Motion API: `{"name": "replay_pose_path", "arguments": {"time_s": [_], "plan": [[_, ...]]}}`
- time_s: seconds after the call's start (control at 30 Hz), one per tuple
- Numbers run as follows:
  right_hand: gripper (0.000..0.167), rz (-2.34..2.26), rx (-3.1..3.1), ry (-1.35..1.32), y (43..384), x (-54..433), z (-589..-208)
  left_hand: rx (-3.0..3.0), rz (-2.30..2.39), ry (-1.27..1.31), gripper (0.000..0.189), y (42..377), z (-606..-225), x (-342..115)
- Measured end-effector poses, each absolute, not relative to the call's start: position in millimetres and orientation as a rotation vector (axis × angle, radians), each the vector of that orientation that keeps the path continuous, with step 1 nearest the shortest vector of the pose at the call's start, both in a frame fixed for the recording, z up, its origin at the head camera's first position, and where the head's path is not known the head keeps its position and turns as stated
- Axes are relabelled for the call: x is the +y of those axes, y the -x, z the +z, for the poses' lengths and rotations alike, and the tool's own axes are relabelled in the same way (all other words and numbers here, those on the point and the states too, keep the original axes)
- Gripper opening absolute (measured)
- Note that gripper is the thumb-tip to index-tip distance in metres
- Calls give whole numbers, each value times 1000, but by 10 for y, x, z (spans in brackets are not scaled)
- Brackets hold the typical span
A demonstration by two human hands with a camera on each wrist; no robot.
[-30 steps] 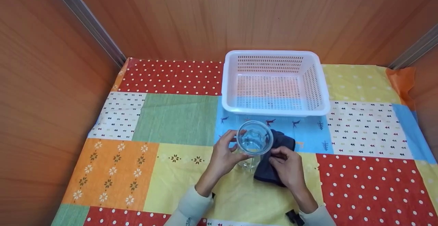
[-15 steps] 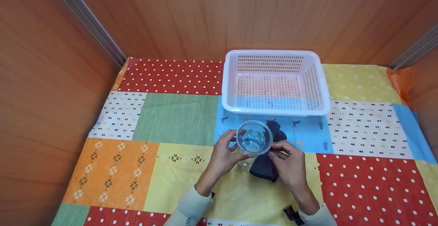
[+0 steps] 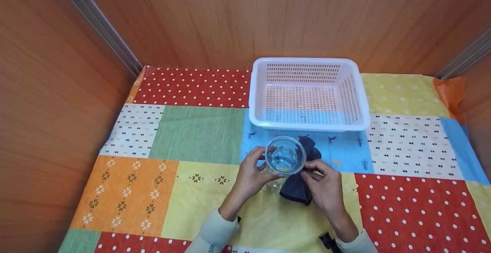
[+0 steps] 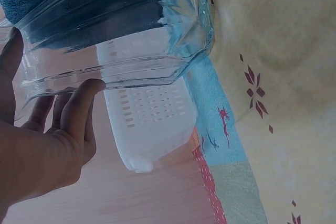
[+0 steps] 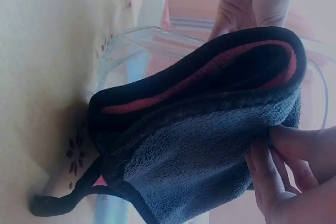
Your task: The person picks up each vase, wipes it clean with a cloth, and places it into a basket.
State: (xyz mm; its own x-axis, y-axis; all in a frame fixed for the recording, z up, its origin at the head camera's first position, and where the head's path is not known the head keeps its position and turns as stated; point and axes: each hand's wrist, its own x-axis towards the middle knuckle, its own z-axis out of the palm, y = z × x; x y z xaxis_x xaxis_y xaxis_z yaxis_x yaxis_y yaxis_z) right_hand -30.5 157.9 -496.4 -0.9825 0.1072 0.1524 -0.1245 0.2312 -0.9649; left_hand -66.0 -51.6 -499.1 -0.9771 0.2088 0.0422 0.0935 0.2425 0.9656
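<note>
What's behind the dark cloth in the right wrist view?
Behind the dark cloth are part of the glass jar and part of the left hand. The cloth hides much of the jar's side.

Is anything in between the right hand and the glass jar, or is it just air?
Yes, the dark cloth. The right hand pinches it, and it sits beside the glass jar, between the two. Nothing visible stands between the left hand and the jar: that hand holds the glass directly.
</note>
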Motion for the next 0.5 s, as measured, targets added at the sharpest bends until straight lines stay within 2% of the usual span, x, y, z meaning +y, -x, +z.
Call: {"name": "replay_pose_path", "arguments": {"time_s": [0.5], "plan": [[22,1743,-2387,-10,307,1611,-5046,2403,1867,-292,63,661,-4985,-514]]}}
